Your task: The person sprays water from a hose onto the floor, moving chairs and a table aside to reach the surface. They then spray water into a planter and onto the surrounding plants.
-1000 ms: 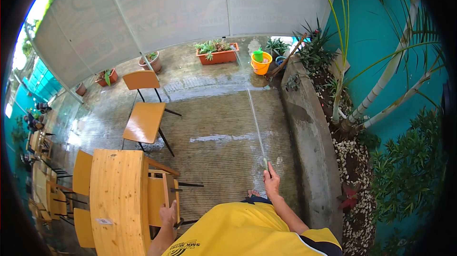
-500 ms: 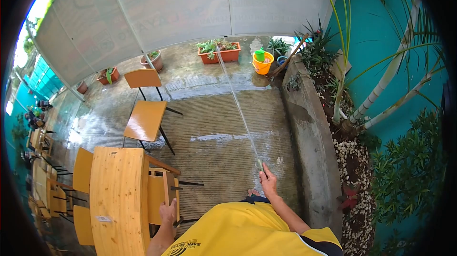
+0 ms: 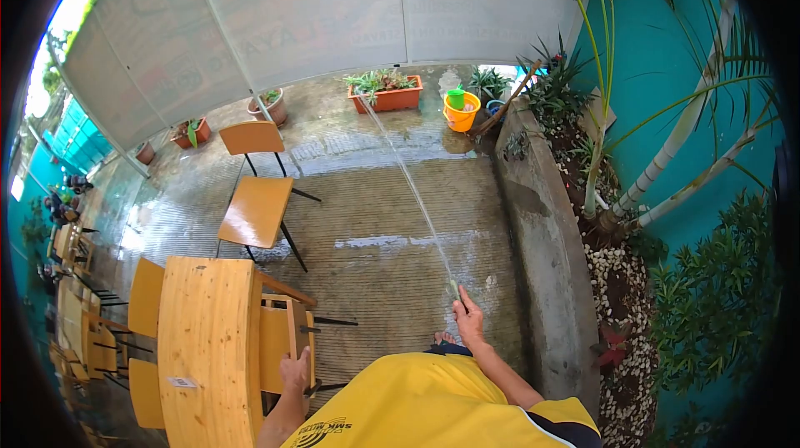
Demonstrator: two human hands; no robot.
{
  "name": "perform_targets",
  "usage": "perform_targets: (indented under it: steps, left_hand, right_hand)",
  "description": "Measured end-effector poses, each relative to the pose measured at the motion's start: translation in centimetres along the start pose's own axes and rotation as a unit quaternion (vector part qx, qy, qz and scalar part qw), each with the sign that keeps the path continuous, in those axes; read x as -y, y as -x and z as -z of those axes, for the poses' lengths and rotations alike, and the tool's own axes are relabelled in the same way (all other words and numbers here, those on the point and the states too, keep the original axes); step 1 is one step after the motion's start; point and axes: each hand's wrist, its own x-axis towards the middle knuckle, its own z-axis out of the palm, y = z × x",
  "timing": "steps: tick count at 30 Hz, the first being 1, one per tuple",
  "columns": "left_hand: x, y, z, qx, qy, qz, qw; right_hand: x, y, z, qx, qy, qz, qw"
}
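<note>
My right hand (image 3: 469,320) is closed around the end of a hose (image 3: 455,289), held out in front of me. A thin water jet (image 3: 408,177) runs from it, reaching the left end of a long orange planter (image 3: 392,99) with green plants. Lower left, my left hand (image 3: 295,371) grips the upright backrest of a wooden chair (image 3: 298,331), beside a pale wooden table (image 3: 207,340). Most of the hose is hidden behind my hand and arm.
A second wooden chair (image 3: 252,210) stands ahead on the wet ribbed floor (image 3: 383,206). Near the planter is a yellow bucket (image 3: 461,117) with a green dipper. A low concrete wall (image 3: 546,231) edges the plant bed on my right. More chairs and tables stand left.
The water jet has swung left along the planter, from near its middle to its left end. My left hand keeps its place on the chair.
</note>
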Motion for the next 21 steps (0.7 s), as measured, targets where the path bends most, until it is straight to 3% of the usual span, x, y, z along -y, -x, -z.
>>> perform_targets:
  steps: [14, 21]
  left_hand:
    - [-0.8, 0.8, 0.2, -0.022, -0.014, 0.001, 1.0]
    - [2.5, -2.0, -0.6, 0.006, -0.077, 0.015, 0.997]
  right_hand:
    - [-0.6, -0.8, 1.1, -0.05, -0.023, 0.018, 0.998]
    - [-2.9, -2.1, 1.4, -0.064, -0.044, 0.038, 0.996]
